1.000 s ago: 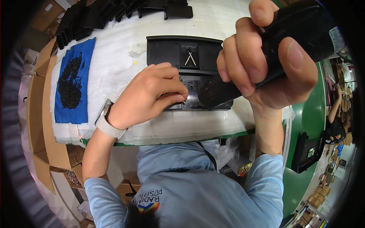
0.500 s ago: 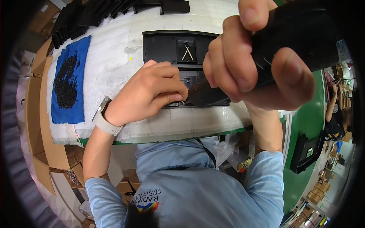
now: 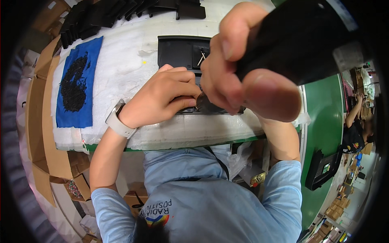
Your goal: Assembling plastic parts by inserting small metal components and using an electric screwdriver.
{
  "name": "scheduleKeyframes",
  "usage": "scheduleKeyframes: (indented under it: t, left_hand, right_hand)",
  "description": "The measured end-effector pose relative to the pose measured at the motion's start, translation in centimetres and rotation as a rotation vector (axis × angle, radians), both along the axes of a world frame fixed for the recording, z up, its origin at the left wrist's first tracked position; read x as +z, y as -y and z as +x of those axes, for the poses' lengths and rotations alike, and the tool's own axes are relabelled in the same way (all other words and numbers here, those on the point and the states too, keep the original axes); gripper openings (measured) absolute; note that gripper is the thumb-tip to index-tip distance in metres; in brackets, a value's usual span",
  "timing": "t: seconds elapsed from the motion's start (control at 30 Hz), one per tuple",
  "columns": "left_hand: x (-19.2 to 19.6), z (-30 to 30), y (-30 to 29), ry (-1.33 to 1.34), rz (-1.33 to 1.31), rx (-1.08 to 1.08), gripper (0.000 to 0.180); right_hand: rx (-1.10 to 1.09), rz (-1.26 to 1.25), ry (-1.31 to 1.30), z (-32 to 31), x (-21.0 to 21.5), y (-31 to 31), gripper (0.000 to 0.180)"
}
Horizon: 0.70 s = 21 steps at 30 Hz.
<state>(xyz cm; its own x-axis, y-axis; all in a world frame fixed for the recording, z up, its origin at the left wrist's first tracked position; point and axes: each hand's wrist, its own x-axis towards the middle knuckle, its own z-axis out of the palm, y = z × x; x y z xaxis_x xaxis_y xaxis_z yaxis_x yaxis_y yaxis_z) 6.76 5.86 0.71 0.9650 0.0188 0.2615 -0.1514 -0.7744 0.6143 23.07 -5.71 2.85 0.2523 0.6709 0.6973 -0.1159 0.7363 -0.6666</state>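
Observation:
My right hand (image 3: pixel 231 60) is wrapped round a thick black electric screwdriver (image 3: pixel 293 40), which looms large and close. Its tapered nose slants down to the near edge of a black plastic panel (image 3: pixel 174 50) lying on the table. Beside that nose, the thumb and fingers of my left hand (image 3: pixel 162 95) are pinched together low on the panel. Whatever they grip is too small or too hidden to name. Thin metal pins (image 3: pixel 201 58) lie in a recess of the panel, partly covered by my right hand.
A blue cloth (image 3: pixel 95 60) with a heap of small black screws (image 3: pixel 75 91) lies at left. Several black plastic parts (image 3: pixel 93 20) are piled at far left. Cardboard boxes (image 3: pixel 36 121) flank the table. On a green surface (image 3: pixel 320 105) at right rests a black housing (image 3: pixel 320 174); a person (image 3: pixel 352 135) is beyond.
My right hand and the screwdriver have shifted left, covering more of the panel's recess. The left hand stays pinched at the panel. The whole view has shifted slightly.

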Motion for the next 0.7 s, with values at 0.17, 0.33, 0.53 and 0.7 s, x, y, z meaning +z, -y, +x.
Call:
scheduleKeyframes:
  t: [0.17, 0.33, 0.53, 0.7]
  left_hand:
    - [0.0, -0.3, -0.1, -0.014, -0.023, -0.005, 0.009]
    - [-0.5, -0.4, -0.2, 0.016, -0.014, 0.004, 0.01]
    - [-0.7, -0.2, -0.8, -0.029, 0.111, -0.015, 0.011]
    - [0.8, -3.3, -3.3, 0.212, 0.213, 0.568, 0.017]
  right_hand:
    - [0.179, -0.156, -0.027, -0.4, 1.6, 0.4, 0.036]
    - [0.181, -0.254, -0.055, -1.6, 2.3, 0.6, 0.037]
    - [0.192, -0.16, -0.083, -0.7, 1.7, 1.2, 0.044]
    - [0.358, 0.024, -0.267, 2.5, 1.0, 1.4, 0.042]
